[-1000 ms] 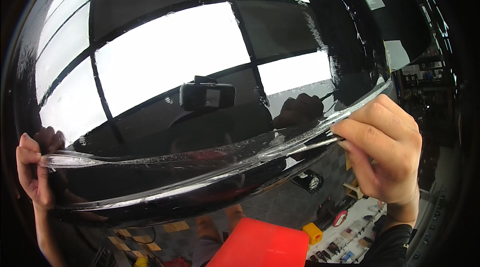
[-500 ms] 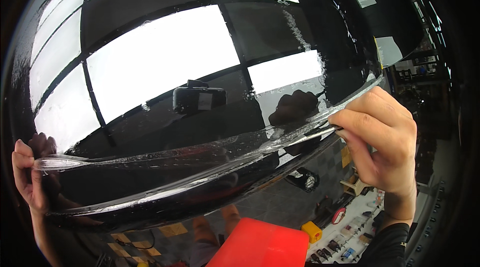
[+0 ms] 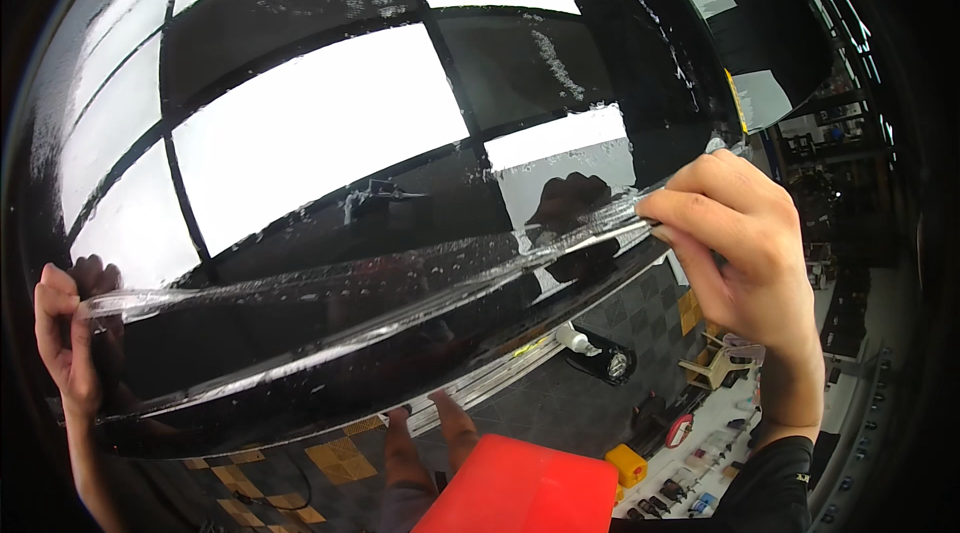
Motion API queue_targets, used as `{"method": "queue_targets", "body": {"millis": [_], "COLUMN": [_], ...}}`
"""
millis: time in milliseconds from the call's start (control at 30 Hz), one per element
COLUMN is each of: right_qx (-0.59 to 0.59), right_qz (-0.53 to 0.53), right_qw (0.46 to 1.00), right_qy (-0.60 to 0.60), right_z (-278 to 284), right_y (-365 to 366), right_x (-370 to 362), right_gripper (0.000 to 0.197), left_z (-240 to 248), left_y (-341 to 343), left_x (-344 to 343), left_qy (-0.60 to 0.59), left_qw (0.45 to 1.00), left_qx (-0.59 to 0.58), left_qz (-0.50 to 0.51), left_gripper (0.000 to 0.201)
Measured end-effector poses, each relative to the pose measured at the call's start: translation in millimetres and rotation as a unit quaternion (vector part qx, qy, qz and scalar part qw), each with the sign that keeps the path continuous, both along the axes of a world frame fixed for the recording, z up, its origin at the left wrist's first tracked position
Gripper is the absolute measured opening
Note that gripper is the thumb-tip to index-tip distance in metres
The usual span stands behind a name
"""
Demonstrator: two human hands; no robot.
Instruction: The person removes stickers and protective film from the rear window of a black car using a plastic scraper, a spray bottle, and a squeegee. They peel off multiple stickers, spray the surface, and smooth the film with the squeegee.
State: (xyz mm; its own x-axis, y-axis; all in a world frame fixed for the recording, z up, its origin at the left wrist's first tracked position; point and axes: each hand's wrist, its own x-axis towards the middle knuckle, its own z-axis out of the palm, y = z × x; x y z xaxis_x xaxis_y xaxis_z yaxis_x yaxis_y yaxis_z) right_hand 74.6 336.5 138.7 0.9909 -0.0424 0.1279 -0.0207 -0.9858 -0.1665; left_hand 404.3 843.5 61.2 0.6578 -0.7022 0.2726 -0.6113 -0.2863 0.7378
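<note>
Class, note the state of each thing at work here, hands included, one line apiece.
Left hand: thumb and fingers closed, pinching.
Right hand: thumb and fingers closed, pinching.
Clear film: drawn out between the hands, gathered and creased at the left grip.
Black panel: glossy, curved, reflecting bright rectangles, streaked in patches.

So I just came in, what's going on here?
A person is handling clear film at a glossy black curved panel, bare-handed. The left grip pinches one bunched end; the right grip pinches it farther along, by the panel's lower edge. Between them it runs in a long, wrinkled band; how much of it touches the panel, I can't tell.
</note>
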Motion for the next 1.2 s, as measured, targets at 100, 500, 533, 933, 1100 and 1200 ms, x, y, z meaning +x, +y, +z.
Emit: {"method": "queue_targets", "body": {"millis": [100, 500, 533, 933, 1100, 1200], "right_qx": [-0.018, -0.074, -0.064, -0.095, -0.074, -0.047], "right_qz": [0.023, 0.037, 0.026, 0.042, 0.104, 0.147], "right_qw": [0.999, 0.996, 0.997, 0.992, 0.988, 0.983], "right_qy": [-0.017, -0.029, -0.025, -0.074, -0.086, -0.099], "right_z": [2.6, 2.5, 2.8, -8.8, -6.2, -5.7], "right_y": [-1.0, 11.8, 13.4, 4.3, -9.4, -20.3], "right_x": [-1.4, -19.4, -23.3, -20.9, -19.5, -14.2], "right_gripper": [0.023, 0.015, 0.014, 0.011, 0.01, 0.009], "left_z": [7.5, -19.6, -17.4, 27.6, 32.9, 32.1], "left_y": [5.1, 19.4, 17.6, -61.8, -169.6, -233.1], "left_x": [9.4, 59.2, 61.3, -46.8, -110.4, -134.0], "left_qy": [-0.099, -0.208, -0.19, -0.195, -0.213, -0.195], "left_qw": [0.991, 0.968, 0.967, 0.956, 0.959, 0.957], "left_qx": [0.087, 0.091, 0.129, 0.221, 0.157, 0.178], "left_qz": [-0.031, -0.109, -0.11, 0.001, -0.103, -0.117], "left_gripper": [0.009, 0.004, 0.006, 0.022, 0.03, 0.026]}}
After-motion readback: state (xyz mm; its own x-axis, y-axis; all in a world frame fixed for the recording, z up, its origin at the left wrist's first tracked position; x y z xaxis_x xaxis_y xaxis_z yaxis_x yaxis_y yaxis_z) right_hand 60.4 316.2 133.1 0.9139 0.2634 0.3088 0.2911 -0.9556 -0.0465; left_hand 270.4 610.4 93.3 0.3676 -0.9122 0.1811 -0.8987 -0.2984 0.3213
